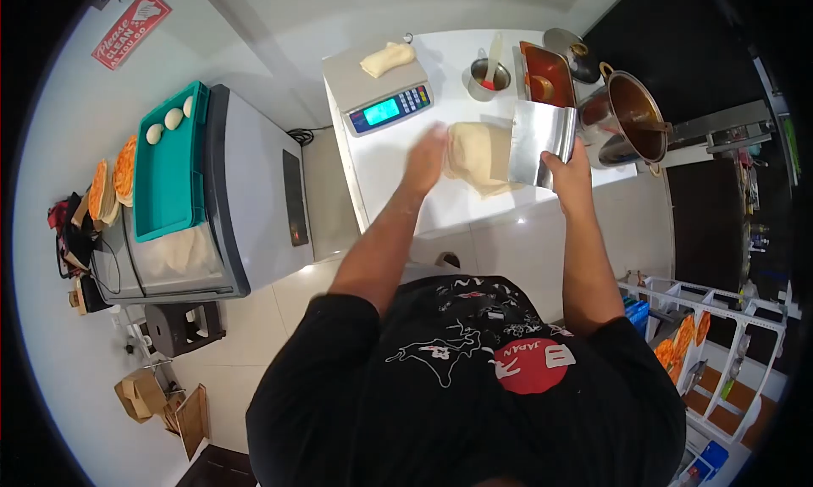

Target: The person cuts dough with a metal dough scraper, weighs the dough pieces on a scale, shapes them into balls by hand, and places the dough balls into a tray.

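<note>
A large pale lump of dough (478,152) lies on the white table. My left hand (426,159) is at its left side, smeared by motion, so I cannot make out its fingers or whether it touches the dough. My right hand (573,172) is closed on a wide metal dough scraper (533,135), thumb on the near face. The scraper's left edge is over the right side of the dough and hides part of it. A smaller dough piece (389,59) rests on the digital scale (373,80), whose display is lit.
Behind the dough stand a metal cup (479,87) with a spatula and a rectangular pan (549,57) with reddish contents. A large pot (600,118) is at the right. On the left, a teal tray (161,186) holds several dough balls (174,118).
</note>
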A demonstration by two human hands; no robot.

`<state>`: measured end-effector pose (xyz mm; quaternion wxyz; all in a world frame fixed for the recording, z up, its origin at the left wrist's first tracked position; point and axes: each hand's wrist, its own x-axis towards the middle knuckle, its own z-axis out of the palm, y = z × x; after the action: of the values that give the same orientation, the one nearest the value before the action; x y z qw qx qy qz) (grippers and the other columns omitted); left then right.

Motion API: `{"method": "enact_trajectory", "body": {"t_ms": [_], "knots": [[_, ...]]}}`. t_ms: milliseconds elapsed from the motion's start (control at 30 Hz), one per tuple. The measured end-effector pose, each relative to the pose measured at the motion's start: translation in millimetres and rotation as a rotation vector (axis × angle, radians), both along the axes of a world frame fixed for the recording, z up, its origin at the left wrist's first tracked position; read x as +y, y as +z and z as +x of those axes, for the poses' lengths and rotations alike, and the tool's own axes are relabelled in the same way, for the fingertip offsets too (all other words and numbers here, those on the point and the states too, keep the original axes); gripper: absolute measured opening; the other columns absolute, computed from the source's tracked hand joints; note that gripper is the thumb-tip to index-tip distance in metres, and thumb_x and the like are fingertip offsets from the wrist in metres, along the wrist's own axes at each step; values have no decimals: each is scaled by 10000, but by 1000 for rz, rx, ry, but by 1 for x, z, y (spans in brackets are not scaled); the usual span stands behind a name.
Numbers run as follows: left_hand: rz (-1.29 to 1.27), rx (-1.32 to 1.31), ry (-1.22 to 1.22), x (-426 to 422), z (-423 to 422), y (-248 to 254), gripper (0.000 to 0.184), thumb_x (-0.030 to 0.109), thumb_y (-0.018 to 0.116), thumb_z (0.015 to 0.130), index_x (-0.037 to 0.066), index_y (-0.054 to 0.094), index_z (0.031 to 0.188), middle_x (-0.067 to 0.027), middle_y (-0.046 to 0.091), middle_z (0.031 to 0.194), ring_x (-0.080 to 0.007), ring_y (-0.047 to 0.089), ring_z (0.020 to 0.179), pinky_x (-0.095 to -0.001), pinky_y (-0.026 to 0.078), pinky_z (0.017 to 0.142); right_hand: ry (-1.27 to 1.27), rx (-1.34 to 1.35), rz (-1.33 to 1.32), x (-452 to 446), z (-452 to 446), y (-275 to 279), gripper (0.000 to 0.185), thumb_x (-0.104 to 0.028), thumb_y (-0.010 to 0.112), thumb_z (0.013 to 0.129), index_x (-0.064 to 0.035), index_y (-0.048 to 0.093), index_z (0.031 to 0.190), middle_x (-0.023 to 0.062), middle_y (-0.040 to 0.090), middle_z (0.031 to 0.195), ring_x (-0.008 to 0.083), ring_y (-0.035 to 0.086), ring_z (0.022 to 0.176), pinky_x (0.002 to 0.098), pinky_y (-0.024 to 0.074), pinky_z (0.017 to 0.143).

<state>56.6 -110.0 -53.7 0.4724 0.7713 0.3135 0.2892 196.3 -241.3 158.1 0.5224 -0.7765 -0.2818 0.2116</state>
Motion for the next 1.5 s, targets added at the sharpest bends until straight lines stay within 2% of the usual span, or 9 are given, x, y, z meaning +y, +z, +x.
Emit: {"method": "enact_trajectory", "body": {"t_ms": [233,300,567,733,833,1100,1267,1400,1500], "knots": [[480,17,167,1,0,-18,664,352,463,1080,-33,250,1578,-211,492,1512,-313,572,1259,-431,396,1122,20,-120,-72,81,-26,19,408,-4,676,860,-5,556,1250,123,675,1111,193,641,1031,340,501,910],[-701,-505,-73,60,-67,33,547,369,432,1093,2,429,1499,-170,598,1402,-237,623,1147,-381,452,1040,55,-153,-120,87,-18,24,412,-16,681,859,-12,559,1252,122,677,1094,189,644,1022,339,503,901],[174,-167,236,268,-105,119,395,310,732,932,19,706,1199,-132,727,1142,-217,671,1077,-342,508,965,916,-424,-648,154,-116,-83,479,-163,707,812,-66,608,1271,215,669,1169,362,652,1089,439,526,935],[742,287,250,298,-39,102,490,272,838,744,32,724,1156,-149,747,1055,-324,717,923,-394,564,865,589,-864,-661,178,-141,-87,457,-106,698,818,-51,620,1265,199,662,1161,348,642,1108,438,524,928],[-137,322,-101,341,-29,103,525,254,831,723,41,718,1188,-121,741,1100,-278,705,992,-360,544,904,253,-495,-90,197,-112,-60,387,-79,691,859,-29,628,1238,179,669,1169,316,649,1080,410,523,925],[-164,-230,-434,296,-55,173,423,79,738,822,-7,682,1233,-86,730,991,-180,697,915,-265,532,891,212,194,263,299,-64,-44,337,-294,639,1012,10,673,1152,73,695,986,160,653,886,288,535,785],[-129,-491,81,249,-81,220,232,130,677,930,-33,710,1092,-80,711,871,-161,659,804,-263,515,821,148,589,210,271,-97,-3,393,-366,598,1035,-5,656,1177,83,677,1046,164,632,939,296,519,828],[-93,-113,186,197,-86,245,326,253,628,1007,-49,697,904,-66,672,748,-161,580,704,-301,484,692,245,437,405,258,-127,-7,356,-348,633,1005,-8,710,1077,94,698,884,199,657,866,341,521,805],[165,42,515,167,-93,263,483,344,599,1033,-52,624,757,-54,615,636,-160,515,637,-353,433,596,-250,-41,516,244,-133,-12,340,-340,621,1016,-20,718,962,75,668,794,179,626,799,343,493,734]]}}
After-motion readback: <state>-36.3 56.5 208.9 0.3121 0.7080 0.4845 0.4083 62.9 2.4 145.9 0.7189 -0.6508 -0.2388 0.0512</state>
